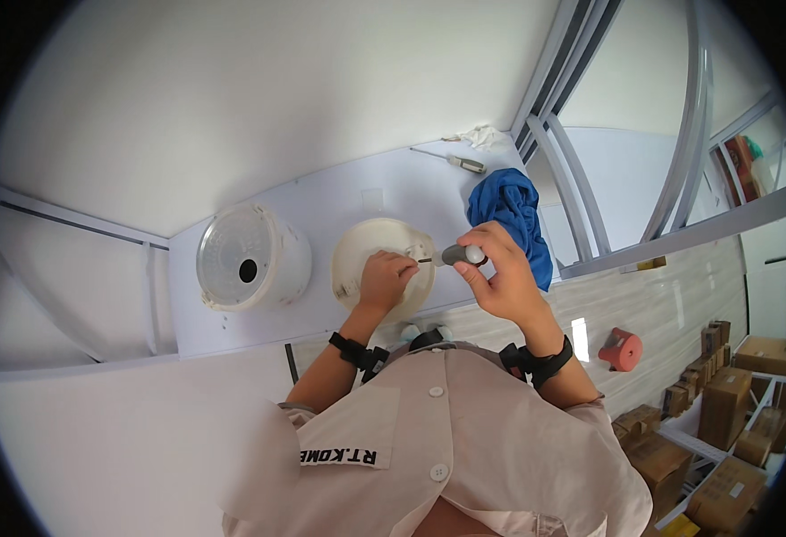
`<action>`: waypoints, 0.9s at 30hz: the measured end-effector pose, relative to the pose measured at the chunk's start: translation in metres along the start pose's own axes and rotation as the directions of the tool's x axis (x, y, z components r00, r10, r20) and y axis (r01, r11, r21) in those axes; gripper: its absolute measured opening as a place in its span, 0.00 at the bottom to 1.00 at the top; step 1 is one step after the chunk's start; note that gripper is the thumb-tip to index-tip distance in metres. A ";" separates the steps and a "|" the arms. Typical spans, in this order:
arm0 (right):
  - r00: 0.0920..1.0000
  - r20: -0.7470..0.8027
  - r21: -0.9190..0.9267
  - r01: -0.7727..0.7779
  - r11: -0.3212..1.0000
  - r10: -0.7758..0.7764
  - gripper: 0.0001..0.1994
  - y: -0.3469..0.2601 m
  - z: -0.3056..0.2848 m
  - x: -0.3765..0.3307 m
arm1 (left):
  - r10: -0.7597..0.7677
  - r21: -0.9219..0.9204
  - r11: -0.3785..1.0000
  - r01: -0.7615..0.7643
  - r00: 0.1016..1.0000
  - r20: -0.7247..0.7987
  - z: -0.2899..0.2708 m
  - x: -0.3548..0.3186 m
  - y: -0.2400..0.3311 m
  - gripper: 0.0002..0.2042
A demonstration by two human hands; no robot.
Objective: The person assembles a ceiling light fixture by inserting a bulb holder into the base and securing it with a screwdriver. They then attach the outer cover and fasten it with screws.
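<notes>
Right hand [500,273] grips the grey-handled screwdriver [457,256], tip meeting the round cream plastic lid [366,246] mid-counter [232,327], left hand [384,279] fingers seemingly pinching a screw at three o'clock; driving it squarely comes next.

Cream round lid [382,268]; white pot body [251,259] at nine o'clock of it; grey-handled screwdriver [457,256]; plain blue cloth [511,215] at two o'clock; pale lilac bench [339,201].

Brown cardboard boxes [724,421] are stacked at the lower right of the frame. A white rectangular label [344,457] with dark print sits low centre on the shirt.
</notes>
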State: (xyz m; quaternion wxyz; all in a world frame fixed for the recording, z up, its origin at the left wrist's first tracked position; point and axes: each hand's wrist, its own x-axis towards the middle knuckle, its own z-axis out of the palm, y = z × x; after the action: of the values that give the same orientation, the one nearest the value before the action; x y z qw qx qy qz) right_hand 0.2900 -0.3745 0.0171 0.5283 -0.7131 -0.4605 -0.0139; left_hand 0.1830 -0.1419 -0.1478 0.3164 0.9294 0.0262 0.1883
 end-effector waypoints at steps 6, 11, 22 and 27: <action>0.999 0.016 -0.001 -0.035 0.999 0.035 0.15 0.000 0.002 -0.001 | -0.279 -0.152 0.949 0.278 0.960 0.010 0.002 0.004 0.002 0.06; 0.999 0.010 -0.005 -0.035 0.999 0.035 0.15 0.001 0.004 -0.001 | -0.139 -0.037 0.990 0.138 0.990 -0.025 0.005 0.002 -0.007 0.07; 1.000 -0.001 -0.030 -0.010 0.999 0.010 0.15 0.004 0.007 0.006 | -0.288 -0.050 0.955 0.291 0.956 0.063 -0.004 0.014 0.004 0.06; 1.000 -0.005 -0.020 -0.012 1.000 0.012 0.15 0.005 0.009 0.007 | -0.341 -0.058 0.936 0.346 0.936 0.087 -0.006 0.018 0.005 0.06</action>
State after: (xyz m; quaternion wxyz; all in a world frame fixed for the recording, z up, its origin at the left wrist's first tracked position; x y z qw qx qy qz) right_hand 0.2930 -0.3626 0.0130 0.5225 -0.7209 -0.4549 -0.0172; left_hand 0.1970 -0.1395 -0.1350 0.3784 0.9050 0.1694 0.0955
